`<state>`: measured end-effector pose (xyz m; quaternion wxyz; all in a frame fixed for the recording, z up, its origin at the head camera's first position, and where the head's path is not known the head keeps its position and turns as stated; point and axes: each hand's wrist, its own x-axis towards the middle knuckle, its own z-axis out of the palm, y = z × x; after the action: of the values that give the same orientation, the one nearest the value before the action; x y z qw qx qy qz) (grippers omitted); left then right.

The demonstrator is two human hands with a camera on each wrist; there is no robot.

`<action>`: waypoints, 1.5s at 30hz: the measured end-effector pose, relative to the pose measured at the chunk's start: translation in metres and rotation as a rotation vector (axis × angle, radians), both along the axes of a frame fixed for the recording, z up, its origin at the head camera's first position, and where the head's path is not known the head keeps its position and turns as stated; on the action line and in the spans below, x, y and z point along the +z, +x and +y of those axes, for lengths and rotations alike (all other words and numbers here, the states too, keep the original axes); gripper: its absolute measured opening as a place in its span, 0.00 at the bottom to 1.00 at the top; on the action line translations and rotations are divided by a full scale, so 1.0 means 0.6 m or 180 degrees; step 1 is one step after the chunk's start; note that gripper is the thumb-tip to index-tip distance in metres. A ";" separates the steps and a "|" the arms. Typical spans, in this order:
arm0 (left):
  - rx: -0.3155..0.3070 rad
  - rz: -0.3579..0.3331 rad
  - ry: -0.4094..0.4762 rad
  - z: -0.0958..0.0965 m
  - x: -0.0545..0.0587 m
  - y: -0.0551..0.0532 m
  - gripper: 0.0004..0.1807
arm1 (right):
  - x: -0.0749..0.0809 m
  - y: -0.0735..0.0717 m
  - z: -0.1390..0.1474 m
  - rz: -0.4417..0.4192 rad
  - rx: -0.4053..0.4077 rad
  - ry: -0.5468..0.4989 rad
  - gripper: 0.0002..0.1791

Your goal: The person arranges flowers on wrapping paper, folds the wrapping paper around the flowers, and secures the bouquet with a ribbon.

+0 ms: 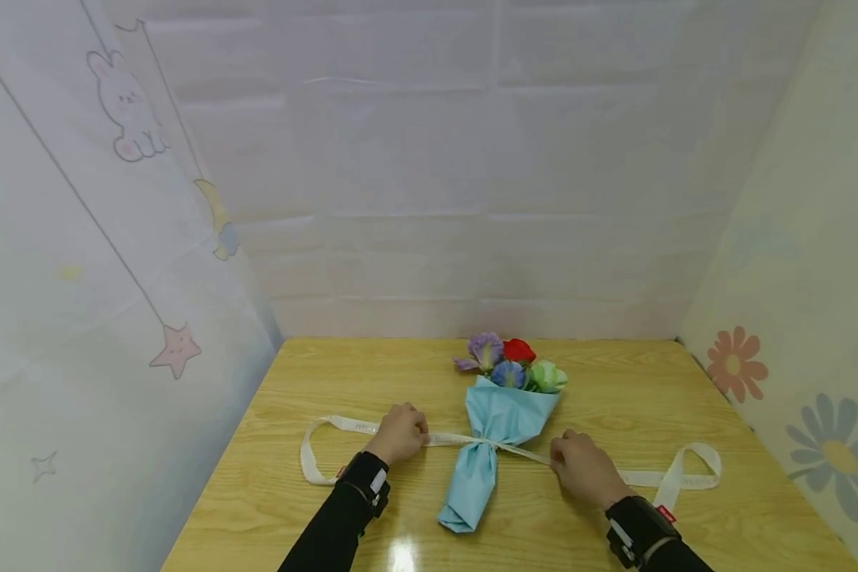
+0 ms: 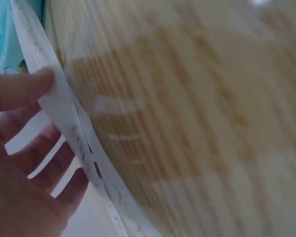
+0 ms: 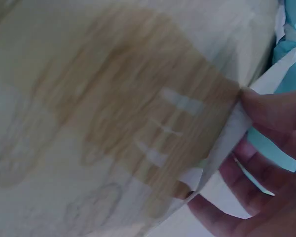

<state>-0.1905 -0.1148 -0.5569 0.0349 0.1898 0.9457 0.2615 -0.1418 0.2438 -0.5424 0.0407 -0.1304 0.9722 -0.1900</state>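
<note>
A bouquet wrapped in light blue paper [image 1: 511, 411] lies on the table, its purple, red, blue and pale green flowers [image 1: 508, 374] pointing away from me. A white printed ribbon [image 1: 449, 439] crosses the narrow waist of the wrapping and runs out to both sides. To the left of the bouquet, my left hand [image 1: 400, 433] pinches the ribbon between thumb and fingers; the left wrist view shows the thumb on the ribbon [image 2: 64, 106]. On the other side, my right hand [image 1: 585, 469] pinches the opposite length of ribbon [image 3: 232, 131].
The ribbon's loose ends curl on the wooden table [image 1: 279, 524], one loop at the left and another at the right. A white cloth backdrop [image 1: 429, 175] stands behind the table, with patterned cloths at both sides.
</note>
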 end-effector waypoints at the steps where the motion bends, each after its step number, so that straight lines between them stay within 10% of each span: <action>1: -0.0010 -0.0022 0.0012 -0.002 0.000 0.002 0.08 | 0.000 -0.002 0.002 0.0035 -0.0030 -0.0053 0.11; 12: -0.0295 -0.0801 0.0569 -0.013 0.028 0.038 0.06 | -0.003 -0.035 0.025 0.0128 -0.0311 -0.0184 0.05; 18: -0.0372 -0.0954 0.0848 -0.033 0.020 0.021 0.09 | -0.009 -0.031 0.028 0.0182 -0.0291 -0.0188 0.04; 30: -0.0629 -0.2042 0.1683 -0.152 0.030 -0.001 0.26 | -0.006 -0.034 0.106 -0.0688 -0.0083 -0.0842 0.26; 37: -0.0547 -0.1920 0.2683 -0.172 0.053 -0.004 0.18 | 0.029 -0.029 0.176 -0.1321 0.0429 -0.1209 0.23; 45: -0.0831 -0.1561 0.3647 -0.108 0.112 -0.015 0.15 | 0.062 -0.028 0.178 -0.1884 0.0430 -0.1787 0.25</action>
<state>-0.1997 -0.1798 -0.4899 0.1749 0.2267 0.5894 0.7554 -0.1585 0.3503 -0.5049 0.2937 -0.1396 0.8182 -0.4740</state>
